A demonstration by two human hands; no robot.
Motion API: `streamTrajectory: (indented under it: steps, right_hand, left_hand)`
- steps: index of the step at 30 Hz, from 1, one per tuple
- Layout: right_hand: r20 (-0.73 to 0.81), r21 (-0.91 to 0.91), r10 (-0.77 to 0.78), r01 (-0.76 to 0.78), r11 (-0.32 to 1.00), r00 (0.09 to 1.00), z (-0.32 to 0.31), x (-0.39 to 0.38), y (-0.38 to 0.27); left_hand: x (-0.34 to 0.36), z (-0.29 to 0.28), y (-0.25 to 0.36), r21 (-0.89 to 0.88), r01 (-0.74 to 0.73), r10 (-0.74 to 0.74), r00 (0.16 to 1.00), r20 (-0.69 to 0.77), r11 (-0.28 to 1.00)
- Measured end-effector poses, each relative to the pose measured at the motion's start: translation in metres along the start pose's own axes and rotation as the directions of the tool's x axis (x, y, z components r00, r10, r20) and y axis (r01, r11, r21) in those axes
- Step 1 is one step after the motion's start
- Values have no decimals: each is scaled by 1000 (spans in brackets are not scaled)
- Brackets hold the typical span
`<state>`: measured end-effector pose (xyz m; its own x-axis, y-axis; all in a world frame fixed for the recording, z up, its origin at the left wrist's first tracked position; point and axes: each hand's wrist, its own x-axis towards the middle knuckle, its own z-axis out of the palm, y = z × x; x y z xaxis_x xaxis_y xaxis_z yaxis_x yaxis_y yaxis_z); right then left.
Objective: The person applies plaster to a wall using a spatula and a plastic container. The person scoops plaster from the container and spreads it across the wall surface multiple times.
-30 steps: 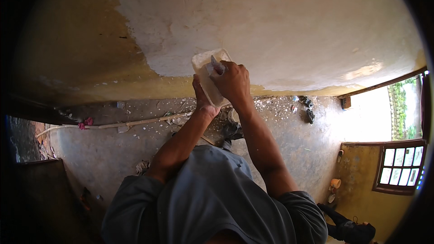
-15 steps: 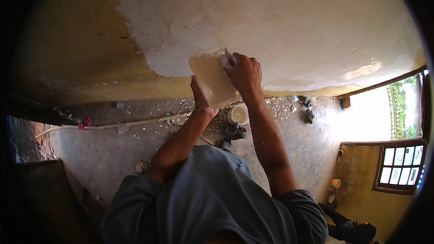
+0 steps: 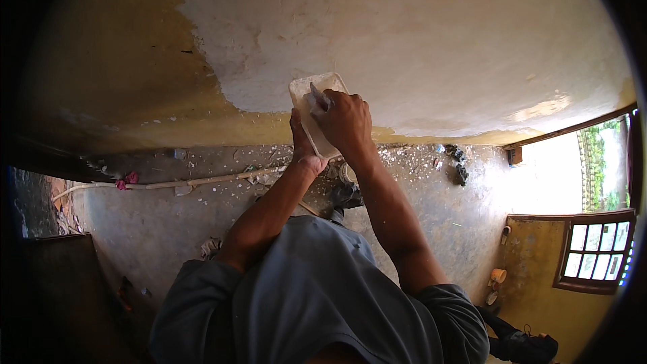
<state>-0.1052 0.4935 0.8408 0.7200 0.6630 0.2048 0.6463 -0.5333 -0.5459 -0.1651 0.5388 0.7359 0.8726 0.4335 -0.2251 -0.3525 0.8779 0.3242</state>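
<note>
My left hand (image 3: 304, 152) is gripping a flat, pale rectangular plaster board (image 3: 317, 111) from below, against the white-patched yellow wall (image 3: 418, 40). At its two o'clock, my right hand (image 3: 345, 120) is closing on a small blade (image 3: 318, 96).

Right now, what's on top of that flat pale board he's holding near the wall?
On the flat pale board, a smear of pale plaster shows, with a small blade in the right hand resting on it. The left hand grips from below; that hand covers the board's lower part.
</note>
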Motion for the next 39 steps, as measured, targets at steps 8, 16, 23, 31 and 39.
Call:
streamTrajectory:
  steps: [8, 16, 23, 31, 39]
  right_hand:
    - [11, 82, 79, -79, 993, 997, 6, 1, 0]
    - [-79, 171, 136, -121, 978, 988, 7, 5, 17]
    - [-128, 279, 197, -155, 948, 972, 0, 12, 26]
    - [-27, 188, 117, -110, 976, 993, 0, -2, 12]
    - [58, 87, 146, -151, 985, 988, -1, 5, 16]
  left_hand:
    - [6, -11, -4, -8, 4, -5, 999, -31, 1000]
    - [2, -2, 0, 59, -5, 5, 1000, -10, 998]
    - [0, 1, -2, 39, -13, 12, 999, 30, 999]
    - [5, -8, -3, 26, -9, 9, 1000, -7, 1000]
    - [7, -15, -3, -44, -24, 27, 998, 61, 999]
